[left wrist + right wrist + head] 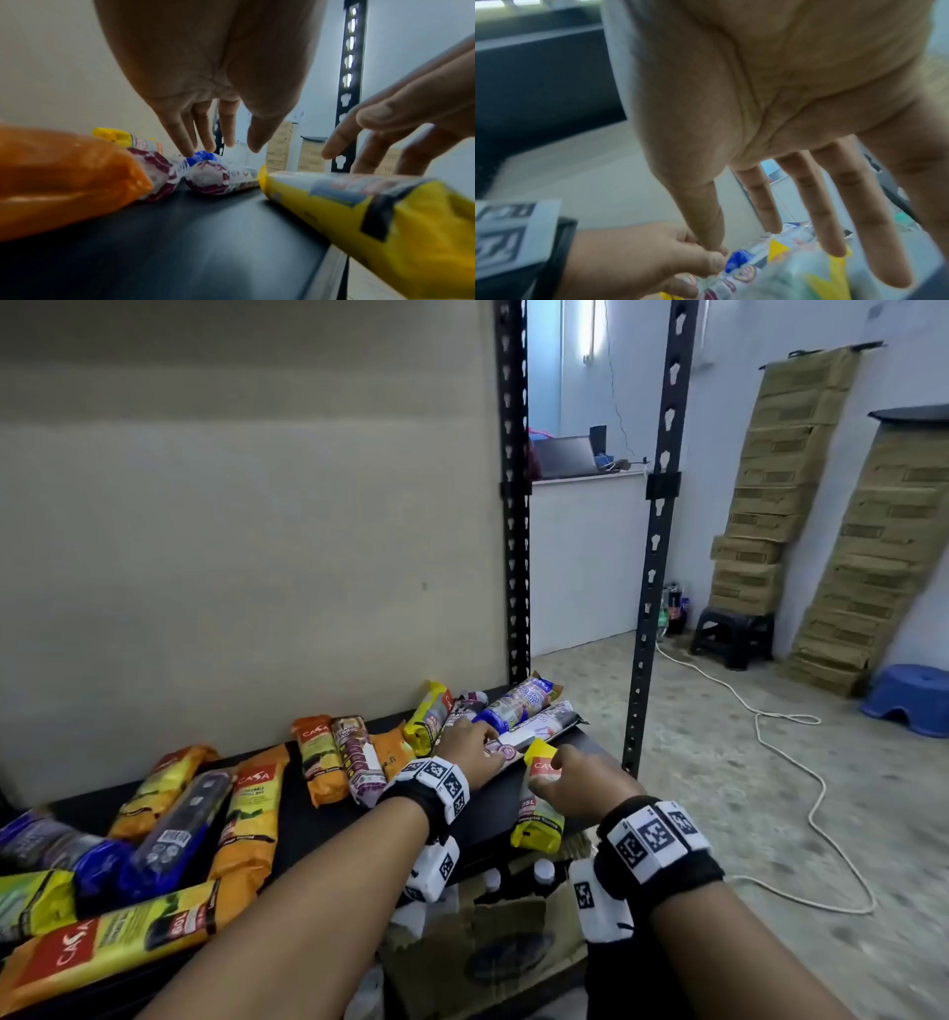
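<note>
Several packed rolls of bags lie on a black shelf board [328, 819]. My left hand [482, 744] hovers with straight fingers over a white-and-purple roll [518, 744] and a blue-capped roll [506, 711] near the back right. The left wrist view has the left hand [228, 149] spread just above those rolls [213, 178], holding nothing. My right hand [552, 775] reaches over a yellow roll [539, 819] that overhangs the shelf's front edge. Its fingers [834, 233] are straight and spread above the yellow roll [834, 270], not curled round it.
Orange, yellow and dark blue rolls [246, 814] fill the left of the shelf. Black slotted uprights [655, 557] stand at the right end. An open cardboard box [488, 947] sits below the shelf. A white cable [801, 762], a blue stool [909, 698] and stacked cartons [770, 480] are to the right.
</note>
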